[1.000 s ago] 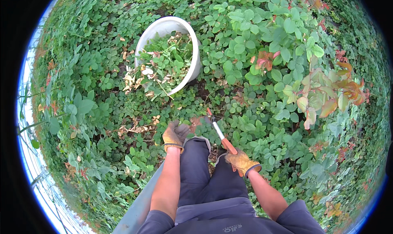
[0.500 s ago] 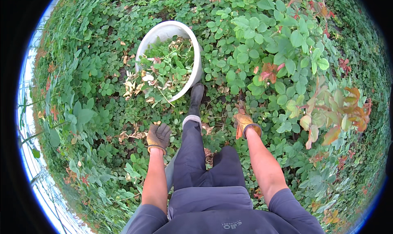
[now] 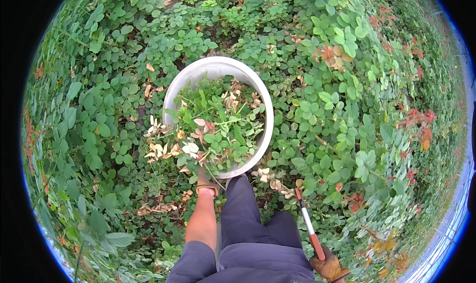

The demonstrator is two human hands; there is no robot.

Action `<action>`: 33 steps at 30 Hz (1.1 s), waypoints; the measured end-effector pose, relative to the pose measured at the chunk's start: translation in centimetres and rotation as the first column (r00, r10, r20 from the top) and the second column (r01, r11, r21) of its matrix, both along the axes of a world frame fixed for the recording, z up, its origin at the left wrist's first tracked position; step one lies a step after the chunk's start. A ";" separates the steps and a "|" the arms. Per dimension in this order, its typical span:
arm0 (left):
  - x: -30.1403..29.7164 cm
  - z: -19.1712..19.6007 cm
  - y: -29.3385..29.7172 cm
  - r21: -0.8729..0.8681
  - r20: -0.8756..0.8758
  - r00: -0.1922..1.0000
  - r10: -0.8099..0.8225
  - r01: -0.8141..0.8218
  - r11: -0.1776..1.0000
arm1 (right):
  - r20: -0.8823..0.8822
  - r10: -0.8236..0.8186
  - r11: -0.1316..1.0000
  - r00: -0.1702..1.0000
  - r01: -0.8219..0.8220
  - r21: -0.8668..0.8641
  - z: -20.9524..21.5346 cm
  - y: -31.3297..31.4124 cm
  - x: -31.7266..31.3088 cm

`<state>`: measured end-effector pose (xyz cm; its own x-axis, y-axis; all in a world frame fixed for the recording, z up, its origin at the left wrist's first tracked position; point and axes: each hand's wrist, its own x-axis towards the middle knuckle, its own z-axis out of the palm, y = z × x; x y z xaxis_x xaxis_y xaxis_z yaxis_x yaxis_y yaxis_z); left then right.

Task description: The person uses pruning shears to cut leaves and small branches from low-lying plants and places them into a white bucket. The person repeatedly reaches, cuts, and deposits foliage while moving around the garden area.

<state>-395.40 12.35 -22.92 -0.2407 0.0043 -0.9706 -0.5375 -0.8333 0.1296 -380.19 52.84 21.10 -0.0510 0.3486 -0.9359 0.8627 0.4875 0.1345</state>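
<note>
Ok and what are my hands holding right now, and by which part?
Your right hand holds the hand tool by the lower end of its orange grip. Your left hand, at the white bucket, is partly hidden; whether it grips anything can't be told.

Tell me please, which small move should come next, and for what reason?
Probably the left hand should tuck the dry leaves into the white bucket: they hang over its left rim, close to that hand, which is partly hidden. The right hand is occupied, gripping the orange-handled tool off to the side.
</note>
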 end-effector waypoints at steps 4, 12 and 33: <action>-2.4 0.5 -1.1 0.017 0.195 0.962 0.191 -0.198 0.980 | -0.254 -0.169 0.985 0.952 0.152 -0.086 8.7 -0.5 -5.9; -10.6 4.8 1.5 -0.042 0.184 0.972 -0.144 0.154 0.987 | -0.455 0.053 0.997 0.889 -0.074 -0.030 6.0 -3.1 -16.6; -27.2 12.1 -4.8 -0.325 0.119 0.982 -0.149 0.180 0.928 | -0.251 -0.635 0.747 0.731 0.497 -0.442 0.7 -0.3 -27.1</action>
<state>-422.59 7.59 -10.81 -0.1751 -0.2908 -0.9406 -0.6857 -0.6495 0.3285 -407.26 52.53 21.85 -0.3019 0.1068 -0.9473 0.9357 -0.1573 -0.3159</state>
